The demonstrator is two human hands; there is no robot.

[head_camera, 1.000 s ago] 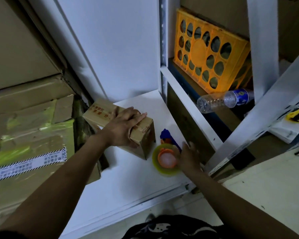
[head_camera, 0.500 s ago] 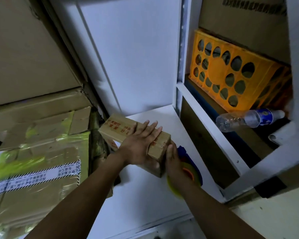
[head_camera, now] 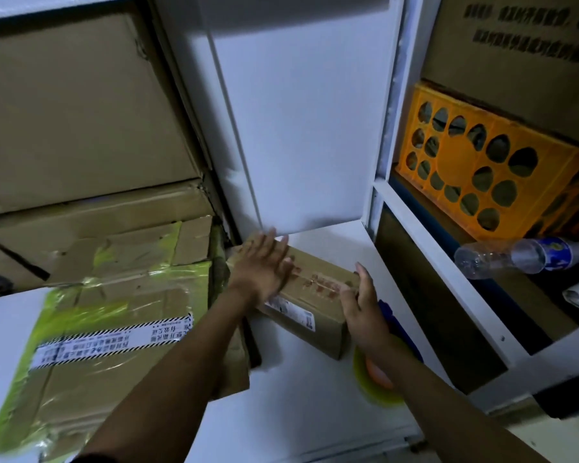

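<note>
Trainee: Hands first, then. Why is the left hand (head_camera: 264,270) laid flat on the box (head_camera: 315,297) instead of gripping it?

Lead: Judging from the pose, it's steadying and steering. The left fingers (head_camera: 266,248) are straight and close together, palm down on the far left part of the top. Their tips reach just past the back edge toward the white back panel (head_camera: 298,128). A flat palm lets the box slide on the shelf (head_camera: 298,412) without tipping.

Trainee: And the right hand (head_camera: 361,312)?

Lead: It sits at the box's right end. Its fingers (head_camera: 346,295) look bent over the top edge there, with one digit standing up along the corner, so I'd call that a hold on the end. Blur keeps me from saying how firm.

Trainee: So where is the box, exactly?

Lead: It lies flat on the white shelf, between the two hands and touching both. Its left end is close against the taped carton (head_camera: 114,329), and its long side angles toward the back corner. My guess is it's being tucked in beside that carton.

Trainee: What about the tape roll (head_camera: 373,389)?

Lead: That's just beside the box's near right corner, partly under the right wrist, with a blue thing (head_camera: 403,332) behind it. Neither hand holds it. I'd say it lies there to be within reach while both hands handle the box.

Trainee: Anything else nearby?

Lead: An orange crate (head_camera: 492,168) and a plastic bottle (head_camera: 522,257) sit in the next bay, well apart.
</note>
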